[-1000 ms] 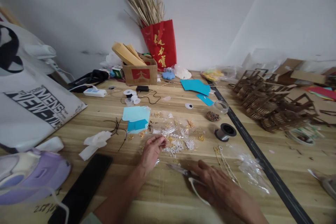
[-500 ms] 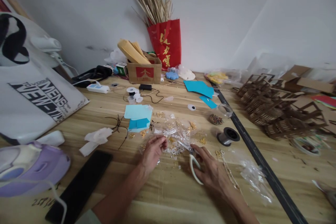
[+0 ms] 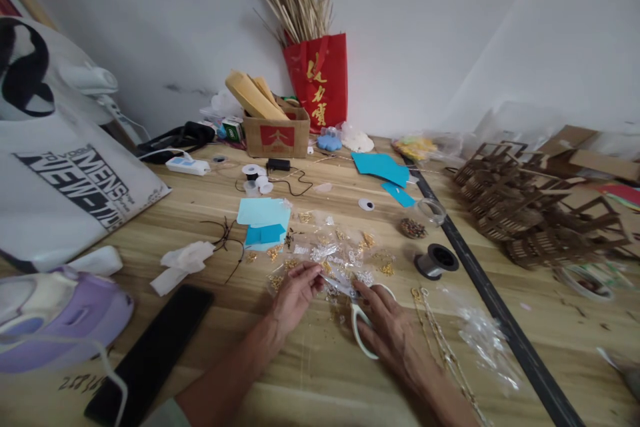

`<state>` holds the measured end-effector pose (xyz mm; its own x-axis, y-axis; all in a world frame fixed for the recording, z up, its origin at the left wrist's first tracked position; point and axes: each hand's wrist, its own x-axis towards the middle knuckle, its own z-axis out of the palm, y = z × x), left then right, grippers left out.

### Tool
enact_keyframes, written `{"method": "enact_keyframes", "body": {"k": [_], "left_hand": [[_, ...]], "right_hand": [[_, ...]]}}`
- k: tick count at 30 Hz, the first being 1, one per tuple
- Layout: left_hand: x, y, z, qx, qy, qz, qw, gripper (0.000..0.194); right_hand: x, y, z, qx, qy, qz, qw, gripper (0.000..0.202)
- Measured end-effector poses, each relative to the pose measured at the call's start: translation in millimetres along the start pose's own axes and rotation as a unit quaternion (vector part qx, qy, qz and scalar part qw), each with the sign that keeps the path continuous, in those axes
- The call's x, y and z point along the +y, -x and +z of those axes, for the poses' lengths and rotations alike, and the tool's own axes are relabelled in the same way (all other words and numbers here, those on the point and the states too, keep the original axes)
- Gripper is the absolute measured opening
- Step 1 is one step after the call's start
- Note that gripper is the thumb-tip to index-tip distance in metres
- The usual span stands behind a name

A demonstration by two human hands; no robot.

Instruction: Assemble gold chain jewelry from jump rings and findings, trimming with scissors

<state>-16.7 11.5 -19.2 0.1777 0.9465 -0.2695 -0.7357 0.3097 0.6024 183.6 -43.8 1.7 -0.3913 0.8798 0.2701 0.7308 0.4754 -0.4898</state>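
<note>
White-handled scissors [image 3: 361, 337] are gripped in my right hand [image 3: 387, 323], their blades pointing left toward my other hand. My left hand [image 3: 299, 290] has its thumb and fingers pinched together at the blade tips; whatever lies between them is too small to make out. Just beyond both hands spread small clear bags [image 3: 345, 250] with gold and silver jewellery findings. Loose tiny clear pieces [image 3: 345, 321] lie on the wood below the blades. Chains [image 3: 445, 347] in gold and silver tone lie beside my right forearm.
A wire spool [image 3: 437, 261] and a tub of beads [image 3: 414, 227] stand to the right. Blue cards [image 3: 264, 212] lie left of centre. A black slab [image 3: 153, 350] rests by my left forearm. Brown wooden miniature chairs [image 3: 535, 213] are piled far right.
The scissors and my right hand have moved left, bringing the blades to my left fingertips. My left hand has shifted slightly to the right.
</note>
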Motion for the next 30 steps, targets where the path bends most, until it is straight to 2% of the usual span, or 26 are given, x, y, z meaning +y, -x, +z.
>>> {"method": "enact_keyframes", "body": {"k": [15, 30], "left_hand": [[-12.0, 7.0, 3.1, -0.029, -0.053, -0.023, 0.998, 0.019], [-11.6, 9.5, 8.1, -0.017, -0.074, -0.012, 0.997, 0.019]], "right_hand": [[-3.4, -0.8, 0.8, 0.000, 0.057, -0.016, 0.998, 0.051], [-3.0, -0.9, 3.3, 0.024, 0.139, -0.033, 0.990, 0.045]]}}
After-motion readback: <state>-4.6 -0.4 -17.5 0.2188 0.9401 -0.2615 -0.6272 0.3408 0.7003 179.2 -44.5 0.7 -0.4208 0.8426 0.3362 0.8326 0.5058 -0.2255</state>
